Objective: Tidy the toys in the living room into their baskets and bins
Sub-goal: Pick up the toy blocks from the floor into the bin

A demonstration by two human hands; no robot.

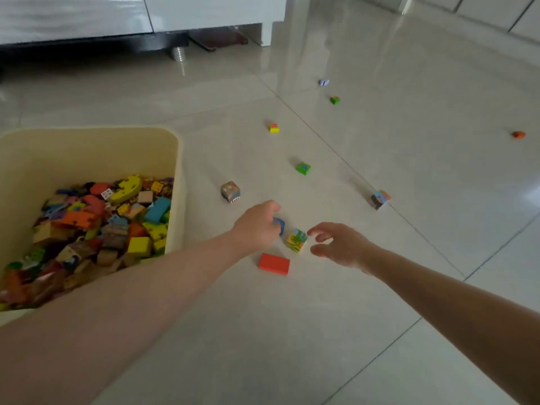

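A cream plastic bin (175, 176) stands on the floor at the left, holding several colourful wooden blocks. My left hand (258, 226) reaches over the floor and grips a small blue block (280, 225). Just right of it a green and yellow picture cube (296, 240) sits on the tiles. My right hand (339, 245) hovers beside that cube with fingers spread, not touching it. A flat red block (273, 263) lies in front of the cube, between my two arms.
More blocks are scattered farther out: a brown cube (230, 192), a green cube (303, 168), a yellow block (274, 128), a multicoloured cube (380, 199), a green block (335, 100), a pale one (323, 82), an orange one (518, 135). White furniture (204, 13) stands at the back.
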